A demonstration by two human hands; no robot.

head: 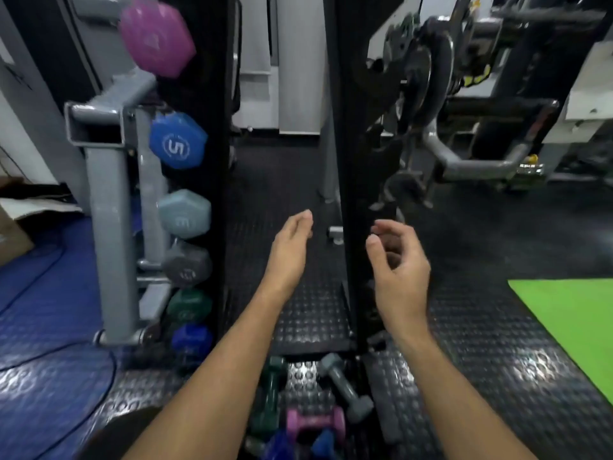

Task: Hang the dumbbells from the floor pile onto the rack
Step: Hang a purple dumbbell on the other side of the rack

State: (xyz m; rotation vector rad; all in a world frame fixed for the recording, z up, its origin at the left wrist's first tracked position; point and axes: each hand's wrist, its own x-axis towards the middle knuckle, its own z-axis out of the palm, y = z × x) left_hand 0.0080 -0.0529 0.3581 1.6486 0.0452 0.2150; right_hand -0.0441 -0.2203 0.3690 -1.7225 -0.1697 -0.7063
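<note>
A grey rack (pixel 111 207) stands at the left with several dumbbells hung on it: a pink one (pixel 156 36) on top, a blue one marked 5 (pixel 177 141), then pale blue, grey, green and dark blue ones below. The floor pile lies at the bottom centre: a grey dumbbell (pixel 345 386), a pink dumbbell (pixel 315 423), a green dumbbell (pixel 270 393) and blue ones (pixel 323 444). My left hand (pixel 292 247) and my right hand (pixel 399 263) hover above the pile. Both have relaxed fingers and hold nothing.
A black upright post (pixel 361 161) rises between my hands and the machine with weight plates (pixel 428 68) at the right. The studded rubber floor (pixel 497 360) meets a green mat (pixel 577 327) at the right and a blue mat (pixel 43 327) with cables at the left.
</note>
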